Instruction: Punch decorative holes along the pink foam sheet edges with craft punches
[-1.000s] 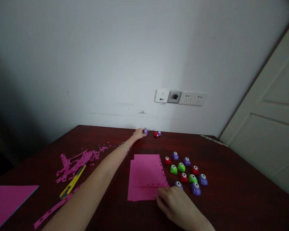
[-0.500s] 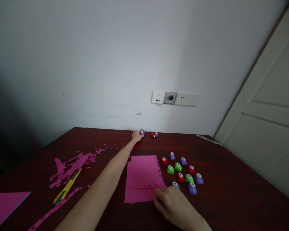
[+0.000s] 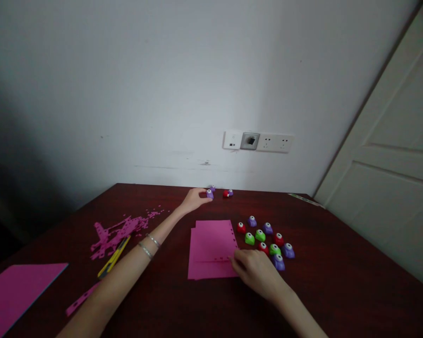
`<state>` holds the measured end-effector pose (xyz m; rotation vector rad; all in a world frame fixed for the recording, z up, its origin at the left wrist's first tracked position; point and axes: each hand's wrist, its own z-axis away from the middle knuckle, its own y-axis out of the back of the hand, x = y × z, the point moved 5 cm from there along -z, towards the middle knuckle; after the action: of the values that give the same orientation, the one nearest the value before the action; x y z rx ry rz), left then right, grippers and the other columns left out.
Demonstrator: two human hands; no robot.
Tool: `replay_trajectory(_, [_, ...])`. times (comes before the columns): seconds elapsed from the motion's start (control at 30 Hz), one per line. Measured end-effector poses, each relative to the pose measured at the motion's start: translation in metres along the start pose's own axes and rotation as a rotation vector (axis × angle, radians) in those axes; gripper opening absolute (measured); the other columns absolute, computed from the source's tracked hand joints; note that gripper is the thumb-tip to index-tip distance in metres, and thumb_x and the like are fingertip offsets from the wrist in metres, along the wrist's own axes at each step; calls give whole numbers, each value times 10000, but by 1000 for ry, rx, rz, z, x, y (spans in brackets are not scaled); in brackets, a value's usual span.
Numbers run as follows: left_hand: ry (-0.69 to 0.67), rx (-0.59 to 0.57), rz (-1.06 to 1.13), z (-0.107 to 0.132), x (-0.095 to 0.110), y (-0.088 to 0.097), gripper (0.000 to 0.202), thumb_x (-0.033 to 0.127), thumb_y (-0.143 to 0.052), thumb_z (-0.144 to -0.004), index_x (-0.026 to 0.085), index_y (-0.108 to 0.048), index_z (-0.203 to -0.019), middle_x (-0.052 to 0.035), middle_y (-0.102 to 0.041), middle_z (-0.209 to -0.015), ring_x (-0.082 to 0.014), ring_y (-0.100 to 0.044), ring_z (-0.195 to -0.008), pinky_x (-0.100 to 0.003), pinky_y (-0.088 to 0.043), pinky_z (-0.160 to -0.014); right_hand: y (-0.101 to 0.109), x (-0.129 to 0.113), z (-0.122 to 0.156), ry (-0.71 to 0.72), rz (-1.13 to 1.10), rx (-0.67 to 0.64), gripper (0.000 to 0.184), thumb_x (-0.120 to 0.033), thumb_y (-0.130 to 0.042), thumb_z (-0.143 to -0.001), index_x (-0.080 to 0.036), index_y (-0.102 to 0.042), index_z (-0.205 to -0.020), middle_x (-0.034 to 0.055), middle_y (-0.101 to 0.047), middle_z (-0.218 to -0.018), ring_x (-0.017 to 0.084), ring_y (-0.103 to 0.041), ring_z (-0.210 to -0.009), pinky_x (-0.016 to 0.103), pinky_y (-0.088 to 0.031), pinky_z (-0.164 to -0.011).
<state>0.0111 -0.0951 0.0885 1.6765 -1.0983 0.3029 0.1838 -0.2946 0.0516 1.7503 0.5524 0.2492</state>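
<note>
At the far side of the table my left hand (image 3: 193, 199) pinches a purple craft punch (image 3: 209, 194) with a white, eye-like top between thumb and fingers. Another purple punch (image 3: 213, 188) sits just behind it. Overlapping pink paper sheets (image 3: 213, 239) lie in front of me, with small shapes punched along the right and lower edges of the top one. My right hand (image 3: 255, 272) is closed, its curled fingertips at the sheets' lower right edge; whatever is under them is hidden. Red, green and purple punches (image 3: 260, 235) stand beyond and to the right of this hand.
A red punch (image 3: 226, 194) and a purple one stand near the wall. To the left are pink paper scraps (image 3: 118, 232), a yellow utility knife (image 3: 114, 257), a punched strip (image 3: 81, 299) and pink paper (image 3: 24, 286). A ruler-like strip (image 3: 306, 201) lies at the far right.
My left hand has drawn back slightly toward me, with the purple punch now apart from the one behind it. My right hand has moved up along the paper's right edge.
</note>
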Motion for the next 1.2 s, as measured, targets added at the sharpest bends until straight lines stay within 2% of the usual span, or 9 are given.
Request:
replay_trajectory(0.2, [-98,-75,-30,48,39,17,316,382,-686,-677,179,-671,-920,-47,-666,-983,-191,-595,-913,-315,-426,-847,0,-1,0,-17,-17,-2,263,-224,-403,-899,-184,-531,-672,10,-640,-650,124,-568,-558,263,-210,-523])
replay_trajectory(0.37, [-142,-128,-12,67,57,22,282,372,-678,-687,184,-668,-898,-34,-660,-955,-180,-593,-892,-314,-429,-835,2,-1,0,-27,-28,3,298,-243,-382,-911,-183,-538,-664,14,-631,-634,125,-564,-554,260,-221,-524])
replay_trajectory(0.57, [-150,-175,-26,75,62,22,258,342,-683,-691,200,-662,-905,-28,-654,-959,-174,-587,-895,-315,-430,-840,3,1,-2,-84,-72,64,306,-262,-385,-907,-192,-514,-638,10,-606,-606,126,-539,-540,246,-237,-517])
replay_trajectory(0.73, [-203,-238,-71,81,64,13,206,340,-664,-712,198,-669,-862,-22,-648,-896,-166,-581,-859,-293,-428,-807,8,4,-13,-236,-344,232,328,-349,-383,-901,-198,-464,-621,-10,-539,-545,118,-488,-506,229,-297,-509])
replay_trajectory(0.8, [-228,-245,-82,82,64,10,208,348,-663,-714,190,-672,-848,-25,-645,-881,-164,-577,-844,-281,-426,-791,12,6,-21,-290,-461,256,329,-378,-396,-889,-197,-471,-624,-11,-538,-533,118,-495,-506,222,-334,-511])
replay_trajectory(0.87, [-249,-239,-92,83,64,9,215,354,-666,-713,184,-674,-844,-27,-647,-871,-166,-572,-841,-274,-422,-785,16,7,-31,-329,-516,220,323,-397,-412,-874,-186,-512,-652,2,-573,-552,124,-526,-517,221,-368,-518])
replay_trajectory(1.03, [-272,-223,-122,83,64,9,232,364,-665,-717,175,-680,-850,-35,-656,-854,-171,-568,-832,-265,-419,-765,31,4,-56,-341,-497,141,313,-441,-503,-811,-157,-631,-778,33,-652,-617,147,-596,-556,222,-401,-513])
replay_trajectory(1.2, [-336,-168,-177,83,65,8,229,347,-658,-721,148,-678,-833,-51,-653,-810,-171,-561,-810,-265,-425,-738,30,-6,-75,-376,-463,92,350,-459,-512,-797,-148,-669,-773,46,-658,-573,142,-596,-486,215,-388,-462])
